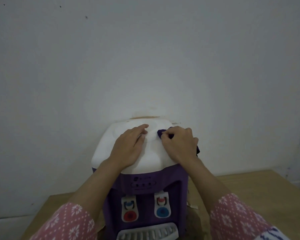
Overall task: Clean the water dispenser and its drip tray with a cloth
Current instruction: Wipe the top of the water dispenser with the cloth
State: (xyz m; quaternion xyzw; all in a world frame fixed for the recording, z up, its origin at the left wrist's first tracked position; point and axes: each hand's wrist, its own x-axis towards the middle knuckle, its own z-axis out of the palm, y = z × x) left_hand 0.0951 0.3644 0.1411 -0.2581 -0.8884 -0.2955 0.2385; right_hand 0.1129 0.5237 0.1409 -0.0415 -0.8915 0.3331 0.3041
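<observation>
Head view: the water dispenser [145, 179] stands on a wooden counter [249, 184], close to a white wall [145, 58]. Its top is white and its body is purple. On the front there are two taps, one with a red button [130, 216] and one with a blue button [163, 212]. The grey drip tray [148, 232] is at the bottom of the front side, with slots in it.

The left hand [130, 146] lies flat on the white top, its fingers straight and holding nothing. The right hand [178, 141] is also on the top, just beside the left one, with the fingers curled around a dark purple cloth [162, 132]. A part of the cloth shows in front of the fingers and another part hangs at the right edge of the dispenser. Both arms have pink sleeves [68, 222] with a white pattern.
</observation>
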